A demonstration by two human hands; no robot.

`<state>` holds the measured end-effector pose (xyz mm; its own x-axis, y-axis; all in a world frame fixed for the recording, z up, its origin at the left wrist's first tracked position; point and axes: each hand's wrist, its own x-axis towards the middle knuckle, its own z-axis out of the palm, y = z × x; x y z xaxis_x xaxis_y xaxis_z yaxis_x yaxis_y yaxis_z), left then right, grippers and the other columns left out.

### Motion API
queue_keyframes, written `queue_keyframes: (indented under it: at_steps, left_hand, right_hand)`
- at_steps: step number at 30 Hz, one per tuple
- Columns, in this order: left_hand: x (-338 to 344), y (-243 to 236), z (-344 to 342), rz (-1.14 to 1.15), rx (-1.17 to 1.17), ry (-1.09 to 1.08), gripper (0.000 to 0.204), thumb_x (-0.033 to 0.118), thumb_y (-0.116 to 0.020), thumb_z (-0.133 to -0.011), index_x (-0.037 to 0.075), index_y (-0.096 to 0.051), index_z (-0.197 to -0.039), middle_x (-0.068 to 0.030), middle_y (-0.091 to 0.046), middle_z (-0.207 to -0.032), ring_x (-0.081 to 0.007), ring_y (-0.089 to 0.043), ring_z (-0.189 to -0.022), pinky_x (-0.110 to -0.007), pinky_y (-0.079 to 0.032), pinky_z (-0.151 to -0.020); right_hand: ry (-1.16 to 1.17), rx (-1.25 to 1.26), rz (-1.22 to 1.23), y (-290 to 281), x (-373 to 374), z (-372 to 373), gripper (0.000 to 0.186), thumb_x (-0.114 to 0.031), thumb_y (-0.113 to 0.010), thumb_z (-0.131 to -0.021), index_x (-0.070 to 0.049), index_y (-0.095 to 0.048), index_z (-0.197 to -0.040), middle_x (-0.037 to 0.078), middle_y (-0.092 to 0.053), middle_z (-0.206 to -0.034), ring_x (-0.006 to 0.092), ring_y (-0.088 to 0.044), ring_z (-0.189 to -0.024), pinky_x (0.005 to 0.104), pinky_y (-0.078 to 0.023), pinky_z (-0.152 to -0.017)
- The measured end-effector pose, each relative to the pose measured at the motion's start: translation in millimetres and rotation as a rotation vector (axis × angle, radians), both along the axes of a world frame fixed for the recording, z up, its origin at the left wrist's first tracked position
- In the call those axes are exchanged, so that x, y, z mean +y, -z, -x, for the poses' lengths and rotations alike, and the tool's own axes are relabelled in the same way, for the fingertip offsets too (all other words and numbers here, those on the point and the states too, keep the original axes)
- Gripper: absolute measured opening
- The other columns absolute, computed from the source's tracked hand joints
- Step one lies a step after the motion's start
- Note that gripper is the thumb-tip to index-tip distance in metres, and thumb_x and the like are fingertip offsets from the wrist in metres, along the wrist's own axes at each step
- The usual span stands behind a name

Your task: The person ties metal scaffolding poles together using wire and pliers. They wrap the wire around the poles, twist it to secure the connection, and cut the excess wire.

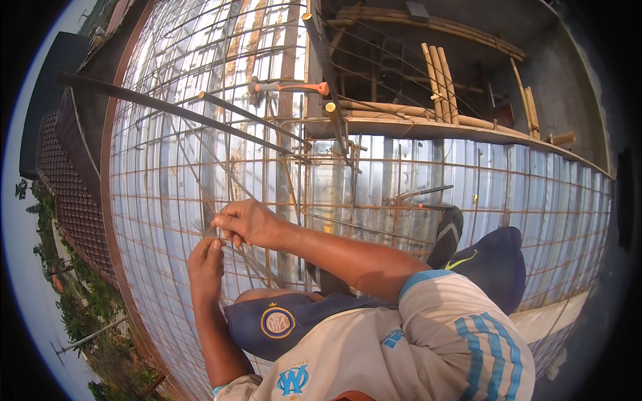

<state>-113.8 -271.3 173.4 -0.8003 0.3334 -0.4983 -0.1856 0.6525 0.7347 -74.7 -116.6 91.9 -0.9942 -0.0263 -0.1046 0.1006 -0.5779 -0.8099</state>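
My left hand (206, 264) and my right hand (251, 224) are close together over a steel rebar mesh (175, 198). Both are closed in a pinch. Between them runs a loose bundle of thin wires (208, 226), fine and partly blurred, which the fingertips of each hand seem to grip. My right hand is a little higher and farther right than my left. Beneath the mesh lies ribbed metal decking (374, 184). A hammer (294, 87) with an orange and grey handle rests on the bars beyond my hands.
Dark steel bars (180, 112) stick up beyond my hands, some with yellow ends. At the far right, bamboo poles (438, 83) stand in an opening edged by a timber board (428, 127). A brown edge beam (110, 194) bounds the deck at left, with a tiled roof (67, 194) past it.
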Motion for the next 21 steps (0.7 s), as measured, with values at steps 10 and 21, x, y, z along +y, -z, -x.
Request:
queue_keyframes:
  at_steps: [10, 21]
  left_hand:
    - [27.4, -3.9, 0.7, -0.111, -0.115, -0.007, 0.023, 0.026, -0.051, -0.096, 0.003, -0.056, -0.091, 0.0036, -0.044, -0.062, -0.0044, -0.038, -0.052, -0.022, -0.029, -0.045]
    - [20.0, 0.4, -1.4, -0.172, 0.016, 0.04, 0.022, 0.025, -0.052, -0.094, 0.004, -0.057, -0.09, 0.0048, -0.043, -0.064, -0.004, -0.034, -0.054, -0.021, -0.027, -0.047]
  right_hand:
    - [0.007, -0.054, 0.018, -1.7, 17.0, -1.6, 0.035, -0.024, -0.059, -0.091, 0.005, -0.058, -0.112, 0.005, -0.06, -0.072, 0.0083, -0.055, -0.059, 0.0226, -0.044, -0.052]
    - [0.144, 0.023, -0.136, -14.5, 27.7, 2.0, 0.067, -0.012, -0.068, -0.085, -0.001, -0.034, -0.142, 0.002, -0.054, -0.091, 0.0051, -0.05, -0.071, 0.0205, -0.044, -0.065]
